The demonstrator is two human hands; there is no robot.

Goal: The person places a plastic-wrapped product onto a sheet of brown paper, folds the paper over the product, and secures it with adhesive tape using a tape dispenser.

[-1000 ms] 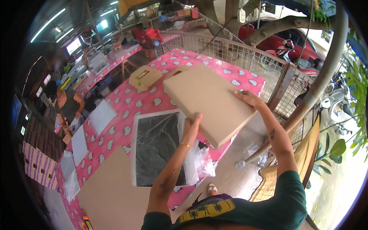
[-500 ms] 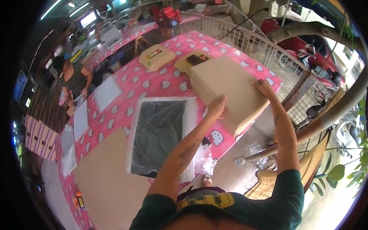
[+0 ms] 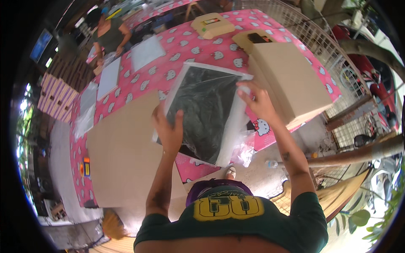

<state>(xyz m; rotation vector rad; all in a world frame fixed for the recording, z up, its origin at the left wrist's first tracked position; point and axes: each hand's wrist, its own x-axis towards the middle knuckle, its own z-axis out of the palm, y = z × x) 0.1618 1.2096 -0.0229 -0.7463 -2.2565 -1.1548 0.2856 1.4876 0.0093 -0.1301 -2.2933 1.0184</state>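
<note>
A: Where's the bagged dark panel (image 3: 202, 111) sitting right now?

B: Middle of the pink patterned table (image 3: 185, 46), tilted, its near corner hanging over the table edge toward the person. The left hand (image 3: 168, 130) is at 8 o'clock on it, thumb on top and fingers wrapped round the edge, so that hand is closed on the panel. The right hand (image 3: 257, 101) is at 2 o'clock, fingertips pressing the clear wrap near the far corner; I'd call it a pinch on the wrap, though whether the fingers get under the edge I cannot tell

A: How would you handle it well from here?

B: I'd judge the plastic slippery, so grip the stiff board inside, not just loose film. Keep both hands on opposite corners so it stays level

A: Anything crowding it?

B: The big cardboard box (image 3: 291, 80) lies just beside it at 3 o'clock, and a flat brown cardboard sheet (image 3: 122, 156) at 9 o'clock, partly tucked under it. Lift clear of both rather than dragging across them
</note>
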